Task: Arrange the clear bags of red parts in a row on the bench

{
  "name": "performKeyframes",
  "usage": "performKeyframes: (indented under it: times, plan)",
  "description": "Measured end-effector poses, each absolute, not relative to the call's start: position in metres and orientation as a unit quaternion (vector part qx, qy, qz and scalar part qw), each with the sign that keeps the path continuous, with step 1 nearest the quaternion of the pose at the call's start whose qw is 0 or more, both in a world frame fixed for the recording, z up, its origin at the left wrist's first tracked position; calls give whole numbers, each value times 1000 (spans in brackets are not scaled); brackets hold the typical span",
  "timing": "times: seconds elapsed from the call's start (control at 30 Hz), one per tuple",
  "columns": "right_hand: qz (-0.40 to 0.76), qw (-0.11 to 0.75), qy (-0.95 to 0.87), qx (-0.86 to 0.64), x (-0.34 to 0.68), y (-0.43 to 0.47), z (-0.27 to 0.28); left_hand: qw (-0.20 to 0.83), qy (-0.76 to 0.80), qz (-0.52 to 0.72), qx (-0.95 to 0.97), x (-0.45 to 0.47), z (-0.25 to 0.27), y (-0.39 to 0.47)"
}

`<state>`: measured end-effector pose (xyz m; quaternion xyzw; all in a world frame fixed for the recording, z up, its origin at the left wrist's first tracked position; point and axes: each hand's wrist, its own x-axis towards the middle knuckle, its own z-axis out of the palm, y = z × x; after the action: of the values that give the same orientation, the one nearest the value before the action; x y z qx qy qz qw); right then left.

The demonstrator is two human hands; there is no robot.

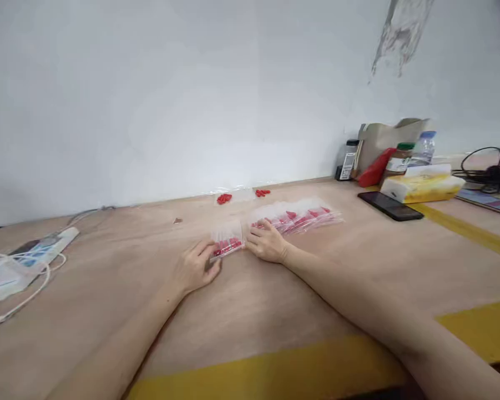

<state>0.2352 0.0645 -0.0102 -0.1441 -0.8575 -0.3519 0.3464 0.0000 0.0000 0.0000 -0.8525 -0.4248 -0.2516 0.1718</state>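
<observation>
A small clear plastic bag with red pieces inside (228,243) lies flat on the wooden table (250,300), between my two hands. My left hand (196,267) rests at the bag's left end with fingertips on it. My right hand (267,240) presses on its right end, fingers spread. Just right of that hand lies a row of several more clear bags with red pieces (300,217). Farther back, loose red pieces (224,198) sit in two small heaps near the wall, the second heap of red pieces (262,193) to the right.
At the back right stand a black phone (390,205), a yellow tissue pack (421,188), bottles (421,149), a paper bag (383,141) and cables (489,169). A white power strip with cords (33,256) lies at the left. Yellow tape (275,378) marks the table's near edge.
</observation>
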Motion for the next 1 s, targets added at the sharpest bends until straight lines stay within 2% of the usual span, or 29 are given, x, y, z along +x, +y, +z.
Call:
performKeyframes:
  times: [0.13,0.27,0.63,0.73,0.8,0.87,1.0]
  plan:
    - [-303,309,-890,-145,241,64,-4,108,-405,-208,-884,28,3,8]
    - [-226,294,-902,-221,274,63,5,47,-410,-144,-900,18,1,20]
    - [-126,296,-857,-404,312,72,5,157,-493,-164,-840,-68,6,25]
    - [-117,305,-852,-409,313,75,-1,197,-493,-226,-817,-46,4,21]
    - [-115,314,-852,-402,316,76,-4,160,-477,-259,-825,-17,2,20]
    - [-114,325,-851,-397,318,76,-5,127,-441,-240,-855,17,1,22]
    - [-103,372,-838,-385,319,74,-7,107,-401,-246,-876,71,-2,37]
